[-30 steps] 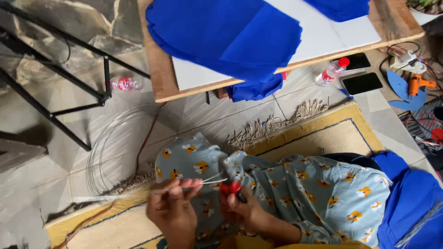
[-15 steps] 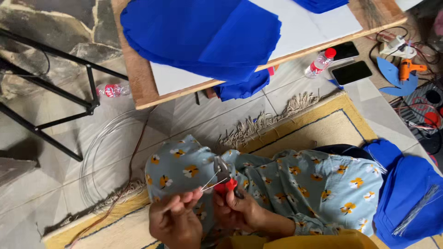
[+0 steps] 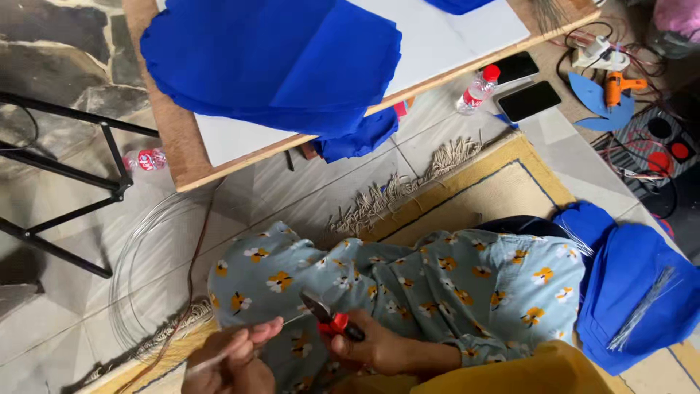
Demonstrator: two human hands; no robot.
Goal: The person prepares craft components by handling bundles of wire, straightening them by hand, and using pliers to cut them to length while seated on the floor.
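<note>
Pliers now lower, wire leftward.

soft even daylight, faint shadows, slight blur at the edges

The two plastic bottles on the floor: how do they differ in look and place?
The bottle by the phones shows a red cap and a mostly clear body; the bottle by the black stand shows a red wrap around its middle. The first lies right of the board, next to two dark phones; the second lies left of it, at the stand's leg. Both are small, clear and on their sides on the tiles.
</note>
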